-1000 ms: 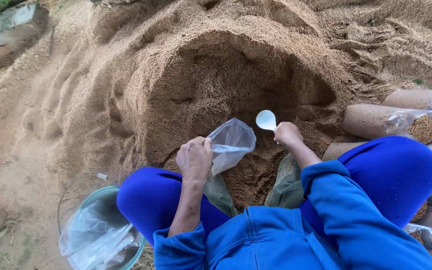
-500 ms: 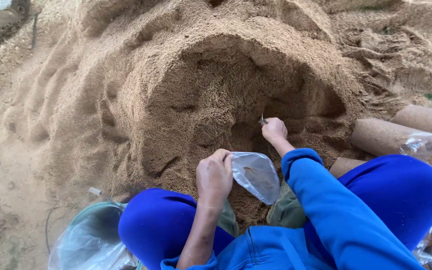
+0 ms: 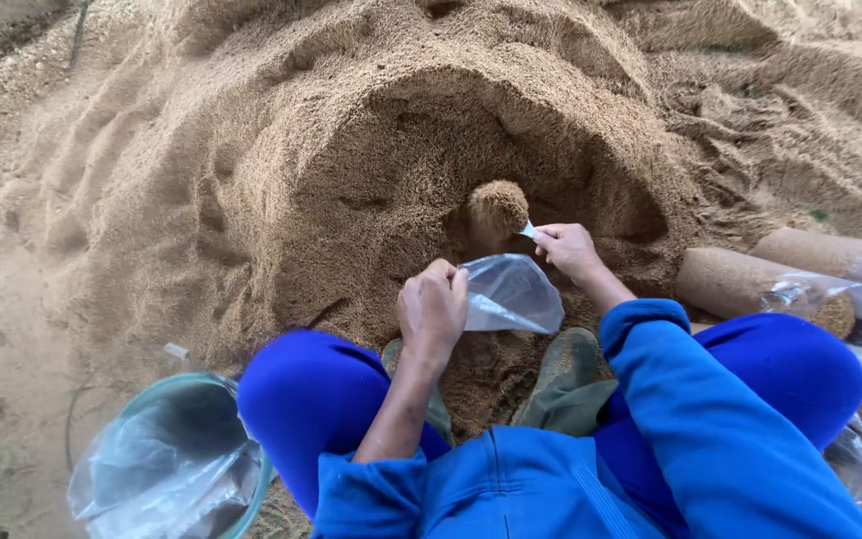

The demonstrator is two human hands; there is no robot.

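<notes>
Clear plastic bag [image 3: 513,294], thin, limp and probably slippery, held just in front of the sawdust heap [image 3: 351,150] by the left hand [image 3: 433,307] closed on its rim; best taken at that bunched mouth. Small scoop [image 3: 499,210], heaped with loose, light sawdust, gripped by its handle in the closed right hand [image 3: 568,248], just above the bag. Nearby: packed cylindrical bags [image 3: 765,284] at right, green basin [image 3: 187,454] with spare plastic at lower left.
</notes>
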